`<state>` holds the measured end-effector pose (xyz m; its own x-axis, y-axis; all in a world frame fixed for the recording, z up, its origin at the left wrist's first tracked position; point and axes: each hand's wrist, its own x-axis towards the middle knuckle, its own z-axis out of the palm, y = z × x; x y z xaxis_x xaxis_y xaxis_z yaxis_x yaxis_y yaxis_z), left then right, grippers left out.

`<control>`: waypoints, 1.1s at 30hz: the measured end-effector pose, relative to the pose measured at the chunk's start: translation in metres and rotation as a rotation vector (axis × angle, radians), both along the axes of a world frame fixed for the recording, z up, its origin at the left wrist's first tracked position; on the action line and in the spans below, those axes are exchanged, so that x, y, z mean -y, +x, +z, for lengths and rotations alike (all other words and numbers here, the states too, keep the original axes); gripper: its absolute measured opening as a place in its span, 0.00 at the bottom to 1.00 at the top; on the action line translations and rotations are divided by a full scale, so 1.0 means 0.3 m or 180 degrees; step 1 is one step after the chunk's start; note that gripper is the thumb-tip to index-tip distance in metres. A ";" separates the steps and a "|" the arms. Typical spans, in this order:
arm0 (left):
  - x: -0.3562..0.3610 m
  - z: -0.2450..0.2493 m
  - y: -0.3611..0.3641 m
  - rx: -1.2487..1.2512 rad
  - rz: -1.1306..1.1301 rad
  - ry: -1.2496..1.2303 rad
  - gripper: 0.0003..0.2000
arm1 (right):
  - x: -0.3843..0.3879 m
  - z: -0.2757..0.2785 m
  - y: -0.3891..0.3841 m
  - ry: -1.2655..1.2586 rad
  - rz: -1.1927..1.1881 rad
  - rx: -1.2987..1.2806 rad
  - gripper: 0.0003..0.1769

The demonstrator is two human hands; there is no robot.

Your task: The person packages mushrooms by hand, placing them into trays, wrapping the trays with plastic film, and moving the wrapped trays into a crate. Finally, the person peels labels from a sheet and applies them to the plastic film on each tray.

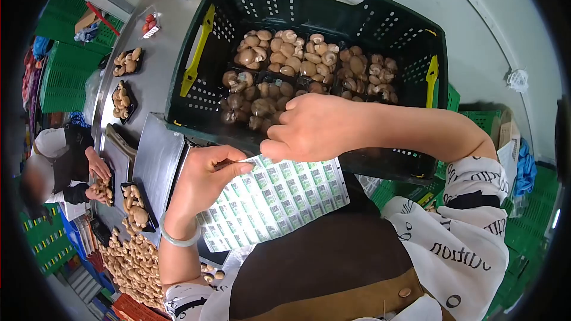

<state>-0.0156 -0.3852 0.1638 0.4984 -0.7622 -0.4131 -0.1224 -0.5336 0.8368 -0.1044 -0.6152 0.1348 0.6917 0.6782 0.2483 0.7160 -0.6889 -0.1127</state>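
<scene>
A white sheet of stickers (pixel 273 202), printed in green with rows of small square codes, slants in front of my apron. My left hand (pixel 205 175), with a pale bangle on the wrist, pinches its upper left corner between thumb and fingers. At the sheet's top edge, my right hand (pixel 321 128) is closed, its thumb and curled fingers against the edge; whether a single sticker is between them is hidden. Just beyond stands a dark green crate (pixel 262 3) with yellow handle clips. Inside it, packs of brown mushrooms (pixel 285 50) sit in rows, partly covered by my right hand.
To the left, a metal table (pixel 160 24) carries black trays of mushrooms (pixel 138 207) and a pack of red fruit (pixel 150 25). Loose mushrooms (pixel 134 264) lie heaped at the lower left. Across the table, a co-worker's hands (pixel 100 175) touch another mushroom tray. Green crates (pixel 65 77) stand behind.
</scene>
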 end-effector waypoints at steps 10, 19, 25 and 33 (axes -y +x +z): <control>-0.003 -0.079 0.004 -0.0539 0.0202 0.0160 0.06 | -0.005 -0.070 -0.039 0.0350 0.0214 0.0415 0.11; -0.114 -0.120 0.003 -0.0855 0.0772 0.0212 0.03 | 0.424 -0.390 0.093 0.1860 -0.2242 -0.2710 0.11; -0.104 -0.124 -0.024 -0.0542 0.0583 0.0249 0.05 | 0.383 -0.599 0.088 -0.0039 -0.2816 -0.2597 0.10; -0.133 -0.148 -0.047 -0.0853 0.0917 0.0089 0.06 | 0.521 -0.584 -0.031 0.0192 -0.1567 -0.4450 0.17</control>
<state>-0.0298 -0.3454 0.1195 0.5619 -0.5935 -0.5763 0.2566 -0.5373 0.8034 -0.1136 -0.7715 -0.0404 0.5395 0.3237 -0.7773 -0.2928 -0.7935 -0.5336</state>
